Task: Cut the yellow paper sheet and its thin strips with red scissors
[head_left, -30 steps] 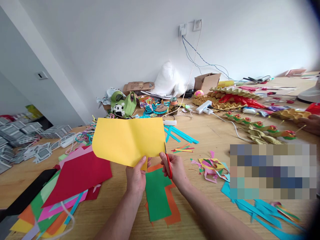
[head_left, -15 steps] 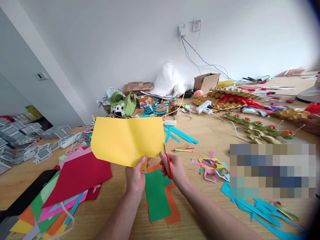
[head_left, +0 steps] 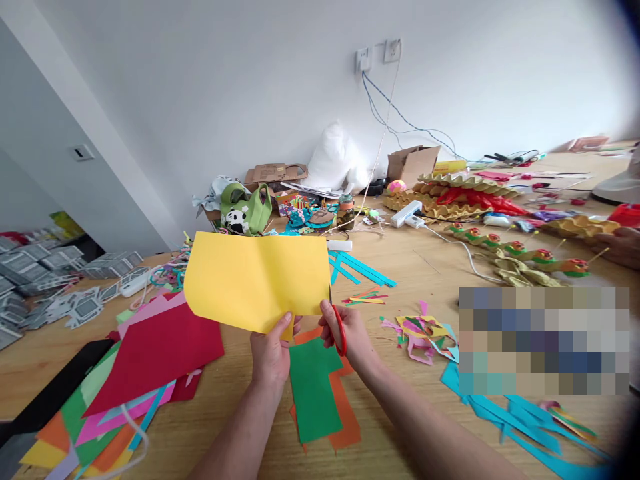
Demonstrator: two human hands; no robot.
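Note:
My left hand pinches the lower edge of a yellow sheet of paper, thumb in front and fingers behind. The sheet is held up above the table, with a soft crease near its middle. In my right hand are red-handled scissors, blades pointing up beside the sheet's right edge. My right thumb is at the paper's lower right corner; whether it presses on the paper I cannot tell. Below my hands lies a green paper piece on top of an orange paper piece.
Coloured sheets, a dark red one uppermost, are piled at left. Blue strips, thin strips and paper scraps lie to the right. Farther back are a green panda bag, a power strip and egg cartons. Another person's hand shows at far right.
Almost nothing differs. The yellow sheet's left side has shifted slightly to the right and up; both hands keep their hold.

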